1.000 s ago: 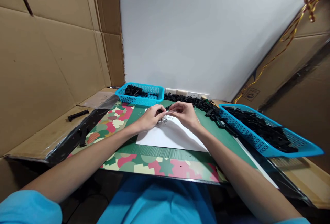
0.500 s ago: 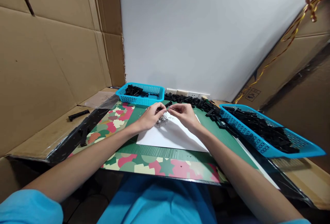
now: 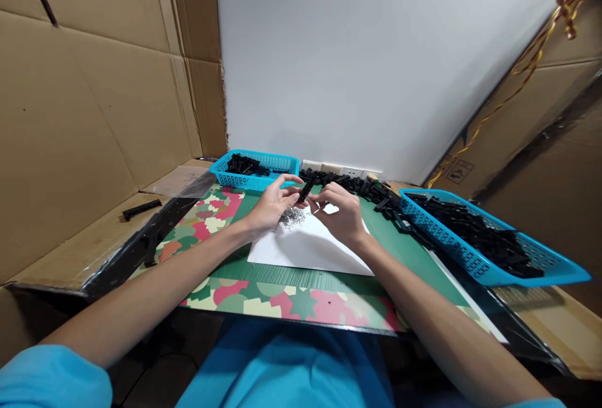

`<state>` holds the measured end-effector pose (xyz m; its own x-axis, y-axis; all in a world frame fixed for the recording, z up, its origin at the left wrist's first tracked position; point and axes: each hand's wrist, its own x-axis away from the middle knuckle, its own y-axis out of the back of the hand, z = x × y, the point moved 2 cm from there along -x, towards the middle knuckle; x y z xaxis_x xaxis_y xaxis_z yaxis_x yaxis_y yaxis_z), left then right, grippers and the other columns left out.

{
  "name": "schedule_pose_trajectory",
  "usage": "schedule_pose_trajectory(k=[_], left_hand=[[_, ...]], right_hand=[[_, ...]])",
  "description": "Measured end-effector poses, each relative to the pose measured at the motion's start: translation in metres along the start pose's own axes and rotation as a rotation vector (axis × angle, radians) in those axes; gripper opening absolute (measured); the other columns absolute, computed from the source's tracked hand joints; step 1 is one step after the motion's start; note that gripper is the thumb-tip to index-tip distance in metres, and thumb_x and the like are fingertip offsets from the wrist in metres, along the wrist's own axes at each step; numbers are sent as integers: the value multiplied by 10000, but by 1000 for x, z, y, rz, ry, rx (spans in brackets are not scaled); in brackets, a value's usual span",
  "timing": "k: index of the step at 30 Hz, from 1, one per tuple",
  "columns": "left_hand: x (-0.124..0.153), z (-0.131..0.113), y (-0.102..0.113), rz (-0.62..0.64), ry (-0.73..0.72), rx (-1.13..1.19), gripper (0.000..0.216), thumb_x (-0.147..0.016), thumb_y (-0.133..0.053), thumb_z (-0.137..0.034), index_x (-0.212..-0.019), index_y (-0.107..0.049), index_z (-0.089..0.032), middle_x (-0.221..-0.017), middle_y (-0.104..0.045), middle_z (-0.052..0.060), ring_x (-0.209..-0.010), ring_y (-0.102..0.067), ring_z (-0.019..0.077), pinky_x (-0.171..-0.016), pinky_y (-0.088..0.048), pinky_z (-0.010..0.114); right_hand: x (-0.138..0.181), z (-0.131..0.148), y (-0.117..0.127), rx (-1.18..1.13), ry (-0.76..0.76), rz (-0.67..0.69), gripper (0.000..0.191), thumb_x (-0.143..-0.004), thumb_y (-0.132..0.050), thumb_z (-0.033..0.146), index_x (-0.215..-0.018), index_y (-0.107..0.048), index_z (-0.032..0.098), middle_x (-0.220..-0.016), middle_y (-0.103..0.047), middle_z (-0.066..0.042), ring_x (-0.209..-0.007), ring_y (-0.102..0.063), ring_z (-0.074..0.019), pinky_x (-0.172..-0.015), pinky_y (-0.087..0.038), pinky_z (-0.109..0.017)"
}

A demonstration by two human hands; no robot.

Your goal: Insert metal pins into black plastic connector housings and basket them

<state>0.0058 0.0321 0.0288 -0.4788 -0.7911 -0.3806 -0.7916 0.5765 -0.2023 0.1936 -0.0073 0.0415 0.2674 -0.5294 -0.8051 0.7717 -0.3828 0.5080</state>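
Between the thumb and fingers of my left hand (image 3: 271, 206) is a narrow black plastic part (image 3: 307, 187), tilted up and away from me. My right hand (image 3: 342, 210) is just right of it, fingers curled in a pinch; whatever they grip is too small to make out. Beneath both hands lies a white sheet of paper (image 3: 305, 251). On the paper, beside my left fingers, sits a pile of tiny silvery metal pieces (image 3: 290, 217).
Loose black parts (image 3: 371, 190) lie heaped along the wall. A blue basket (image 3: 216, 173) at the back left and another blue basket (image 3: 475, 270) on the right hold more. One black part (image 3: 142, 209) rests on cardboard at left. Cardboard panels (image 3: 94, 94) flank the table.
My hands have moved slightly apart. The black part in my left hand now stands tilted up in view, and my right hand has turned with its fingers curled. More of the metal pile shows.
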Motion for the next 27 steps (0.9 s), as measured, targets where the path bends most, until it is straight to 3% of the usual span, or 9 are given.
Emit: schedule_pose_trajectory(k=[5,11,20,27], left_hand=[[0,-1,-2,25,-49,-45,380,-951,-768,-294,-1263,-573,-198,-1074,-682,85,-958,-694,185,-948,-573,381],[-1,5,2,31,-92,-83,374,-947,-779,-318,-1251,-594,-203,-1081,-683,88,-983,-691,210,-927,-581,400],[0,1,1,41,-90,-105,352,-961,-761,-297,-1258,-600,-199,-1088,-693,93,-1034,-685,220,-919,-573,382],[0,2,4,50,-20,-60,416,-958,-770,-316,-1317,-592,-204,-1107,-710,98,-959,-702,200,-895,-571,370]], right_hand=[[0,3,-2,79,56,75,243,-1040,-591,280,-820,-675,218,-760,-639,-60,-768,-567,-206,-728,-470,-345],[1,-3,-4,51,166,49,180,-999,-636,181,-822,-659,202,-767,-643,-33,-728,-559,-177,-680,-460,-313],[2,-7,-7,-38,122,65,112,-1002,-663,200,-911,-728,200,-814,-672,-32,-734,-614,-160,-656,-488,-289],[2,-8,-9,-88,69,59,140,-1009,-667,214,-912,-766,198,-826,-692,-40,-741,-637,-161,-647,-478,-282]])
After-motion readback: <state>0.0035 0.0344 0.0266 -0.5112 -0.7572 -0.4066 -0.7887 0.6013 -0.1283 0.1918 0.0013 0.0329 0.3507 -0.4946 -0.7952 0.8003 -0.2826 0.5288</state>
